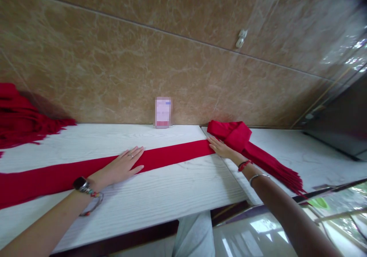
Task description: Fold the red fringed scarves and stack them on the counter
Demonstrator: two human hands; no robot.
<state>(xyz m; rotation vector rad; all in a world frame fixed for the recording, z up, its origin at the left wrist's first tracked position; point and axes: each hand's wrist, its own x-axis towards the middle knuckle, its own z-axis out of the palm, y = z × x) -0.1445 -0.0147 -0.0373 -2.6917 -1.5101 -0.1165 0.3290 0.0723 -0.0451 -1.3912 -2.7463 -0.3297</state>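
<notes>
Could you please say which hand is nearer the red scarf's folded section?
Right: the right hand is at the left edge of the folded section; the left hand lies farther left, on the flat stretch.

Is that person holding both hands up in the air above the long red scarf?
No, the left hand lies flat on the red scarf, and the right hand rests on it beside the folded part.

White wood-grain counter (177, 188), seam (239, 182) crossing it toward right. Long red scarf (174, 155) stretched flat along left section, rising slightly rightward. Just right of seam: folded loop (235, 134) of red cloth, fringed tail (281, 171) slanting toward front edge. Far left: heaped fringed cloth (23, 115), also red. Back edge: small pale upright object (163, 112), details blurred.
</notes>
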